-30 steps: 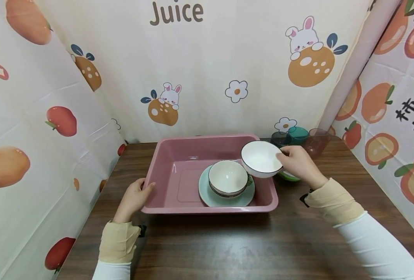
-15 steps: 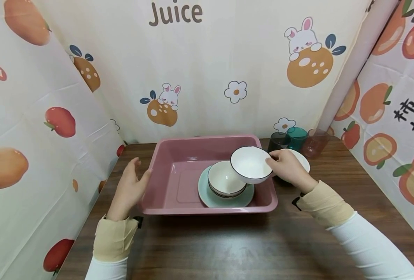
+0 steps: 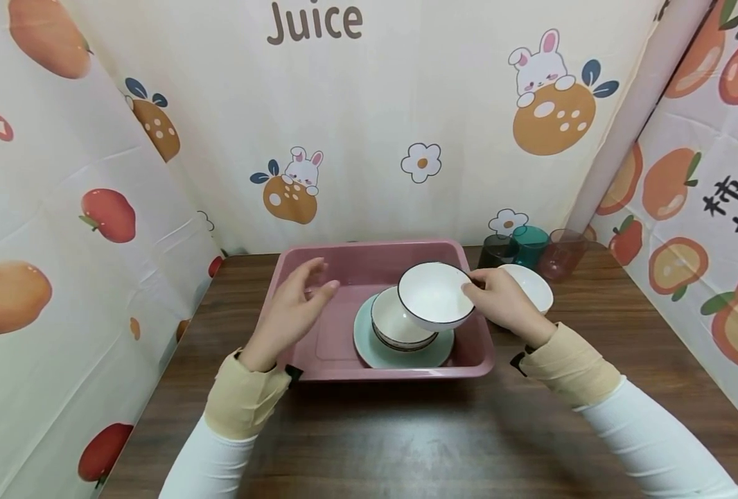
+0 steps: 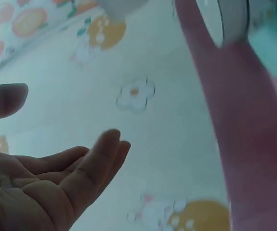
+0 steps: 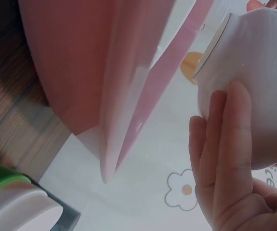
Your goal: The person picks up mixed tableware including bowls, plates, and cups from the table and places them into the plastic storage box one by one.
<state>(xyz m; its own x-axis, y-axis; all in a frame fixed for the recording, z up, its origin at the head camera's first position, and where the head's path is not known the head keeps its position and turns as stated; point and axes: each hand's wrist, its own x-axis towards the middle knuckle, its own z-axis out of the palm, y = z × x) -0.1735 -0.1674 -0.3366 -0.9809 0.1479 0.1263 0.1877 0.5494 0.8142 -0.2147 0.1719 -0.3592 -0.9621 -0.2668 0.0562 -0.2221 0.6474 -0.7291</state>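
Observation:
A white bowl (image 3: 434, 294) with a thin dark rim hangs tilted over the right half of the pink basin (image 3: 390, 374). My right hand (image 3: 507, 303) pinches its right edge, thumb inside; in the right wrist view, the fingers (image 5: 232, 139) lie along its outer wall. Beneath it, partly covered, cream bowls (image 3: 393, 322) with dark rims sit stacked on a pale green plate (image 3: 366, 339) inside the basin. My left hand (image 3: 290, 312) hovers over the basin's left side, holding nothing, thumb and fingers spread apart. The left wrist view shows its palm (image 4: 27, 192) too.
Right of the basin, a white bowl (image 3: 533, 287) stands partly behind my right hand; the right wrist view shows a green rim (image 5: 8, 183) there. Behind it stand a dark cup (image 3: 495, 253), a teal cup (image 3: 529, 246) and a reddish cup (image 3: 562, 256). Printed cloth surrounds the wooden table (image 3: 406, 443).
The held bowl has moved left, further over the stack, with my right hand. My left hand has let go of the basin's left rim and moved right and up over the basin.

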